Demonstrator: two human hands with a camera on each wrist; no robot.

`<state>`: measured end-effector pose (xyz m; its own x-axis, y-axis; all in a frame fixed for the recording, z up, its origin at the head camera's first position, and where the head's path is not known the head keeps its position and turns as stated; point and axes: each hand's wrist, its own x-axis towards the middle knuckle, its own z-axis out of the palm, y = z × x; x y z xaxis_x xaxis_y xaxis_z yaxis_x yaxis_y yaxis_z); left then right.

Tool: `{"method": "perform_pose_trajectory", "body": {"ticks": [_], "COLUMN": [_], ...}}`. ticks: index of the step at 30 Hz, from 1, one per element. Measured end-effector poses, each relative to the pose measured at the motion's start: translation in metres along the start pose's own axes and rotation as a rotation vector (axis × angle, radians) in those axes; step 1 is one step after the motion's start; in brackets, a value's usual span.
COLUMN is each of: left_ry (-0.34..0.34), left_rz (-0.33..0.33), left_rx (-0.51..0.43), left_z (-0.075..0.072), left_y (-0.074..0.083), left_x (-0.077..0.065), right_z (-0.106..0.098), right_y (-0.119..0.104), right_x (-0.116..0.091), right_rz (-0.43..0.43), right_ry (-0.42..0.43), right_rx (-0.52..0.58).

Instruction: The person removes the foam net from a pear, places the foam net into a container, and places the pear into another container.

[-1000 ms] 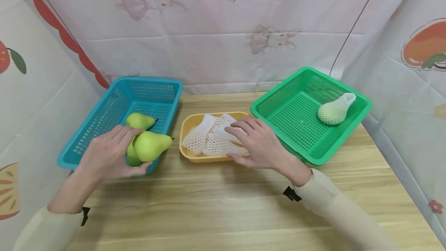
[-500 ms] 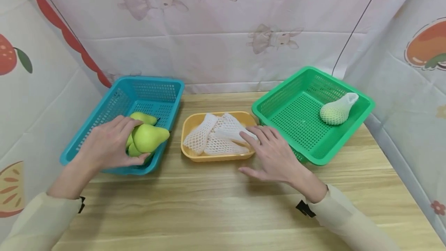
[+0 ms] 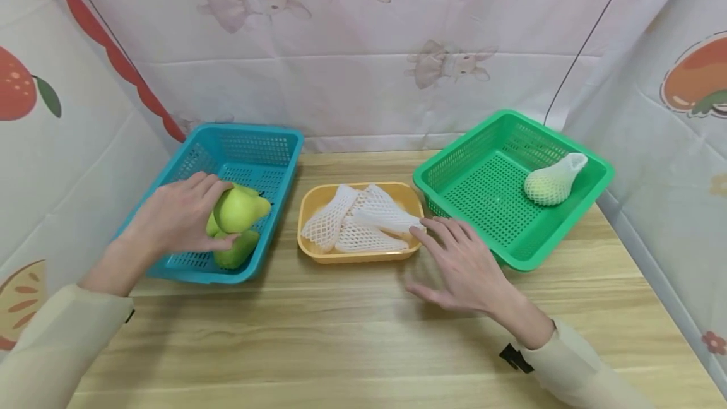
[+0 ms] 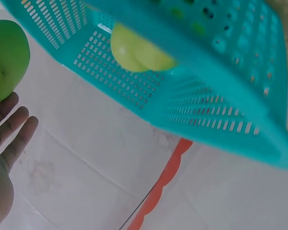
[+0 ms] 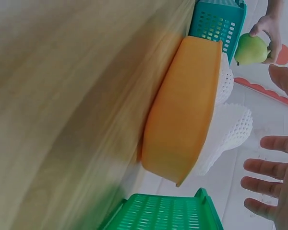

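Observation:
My left hand [image 3: 176, 216] grips a green pear [image 3: 240, 210] above the blue basket [image 3: 284, 194], fingers over its far side and thumb on the near side. Below it another pear [image 3: 237, 251] lies in the basket, and one more behind is partly covered. In the left wrist view the held pear [image 4: 7, 60] is beside the basket wall. My right hand [image 3: 466, 264] hovers by the right end of a yellow tray [image 3: 352, 259], fingers spread and holding nothing. White foam net sleeves [image 3: 363, 219] lie in that tray; one end reaches close to my right fingertips.
A green basket [image 3: 519, 257] stands at the right, with a pear in a foam net [image 3: 551, 183] inside. The wooden table [image 3: 341, 333] extends in front of the containers. Printed cloth walls [image 3: 352, 100] enclose the back and both sides.
My left hand has moved slightly up and left with the pear, further over the blue basket. My right hand has drawn back right and nearer, from above the net sleeves to the tray's end.

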<state>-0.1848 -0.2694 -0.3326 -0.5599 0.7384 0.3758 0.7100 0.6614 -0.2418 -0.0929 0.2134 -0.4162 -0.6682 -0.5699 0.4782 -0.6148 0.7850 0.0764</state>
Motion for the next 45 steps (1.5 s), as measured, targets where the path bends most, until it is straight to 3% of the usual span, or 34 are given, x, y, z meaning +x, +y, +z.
{"method": "perform_pose_trajectory", "body": {"ticks": [9,17,28,35,45], "left_ry": [-0.117,-0.220,-0.365,-0.484,-0.530], "left_rz": [0.015,-0.025,-0.068,-0.111,-0.124], "left_rx": [0.016,0.028,0.021,0.000,0.094], "left_z": [-0.009,-0.006,0.014,0.033,0.051], "left_y": [-0.009,-0.012,-0.024,-0.019,-0.014], "left_x": [0.015,0.020,0.020,0.026,0.025], "right_z": [0.002,0.000,-0.002,-0.002,-0.001], "right_y": [0.003,0.004,0.005,0.005,0.004], "right_x": [-0.017,-0.025,-0.028,-0.030,-0.029], "right_rz": [0.004,0.034,0.064,0.075,0.078], "right_ry": [0.053,0.023,-0.005,0.003,-0.008], "right_rx": [0.024,0.029,0.044,0.051,0.073]}}
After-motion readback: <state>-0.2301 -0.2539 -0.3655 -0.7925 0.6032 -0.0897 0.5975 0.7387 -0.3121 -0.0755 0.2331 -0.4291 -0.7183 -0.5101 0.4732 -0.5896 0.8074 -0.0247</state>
